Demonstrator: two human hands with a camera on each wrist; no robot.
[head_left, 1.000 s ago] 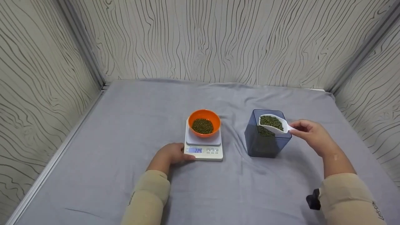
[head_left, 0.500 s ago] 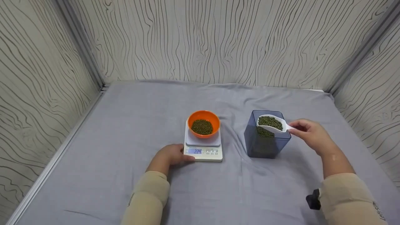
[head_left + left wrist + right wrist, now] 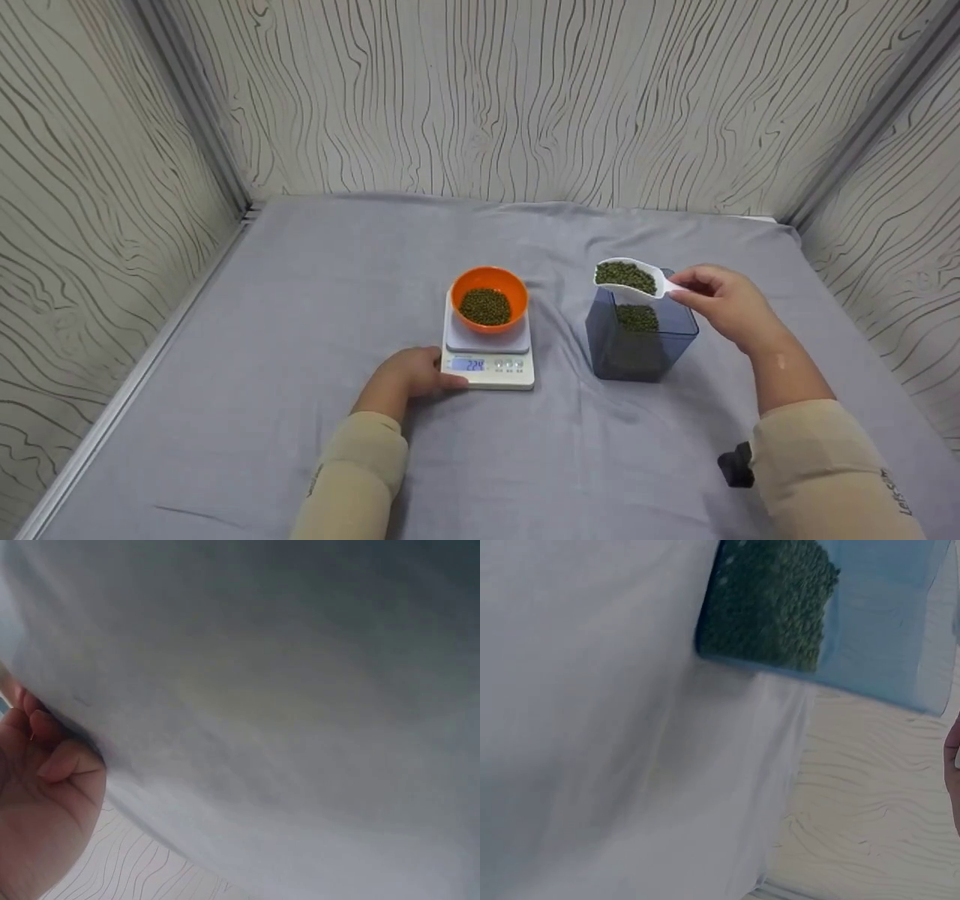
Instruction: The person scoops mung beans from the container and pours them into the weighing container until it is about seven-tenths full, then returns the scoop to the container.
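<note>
My right hand (image 3: 716, 300) pinches the handle of a white scoop (image 3: 661, 291) heaped with small green beans (image 3: 625, 277), likely mung beans. The scoop is level, above the rim of a translucent blue square container (image 3: 667, 341), which holds more of these beans. My left hand (image 3: 412, 371) grips the left front corner of a white kitchen scale (image 3: 525, 375), its thumb along the front edge. On the scale's platform stands an orange bowl (image 3: 517, 289), partly filled with beans; the display reads 224. In the left wrist view the fingers (image 3: 64, 761) are curled, and the scale is out of sight there.
A wrinkled grey cloth (image 3: 300, 300) covers the table. Wood-patterned panels (image 3: 487, 97) enclose it at the back and on both sides. A dark device (image 3: 737, 465) sits at the right sleeve.
My right hand has lifted the filled scoop up and leftward, from the container's opening to above its rim. The left hand, scale and bowl stay in place, and the reading remains 224.
</note>
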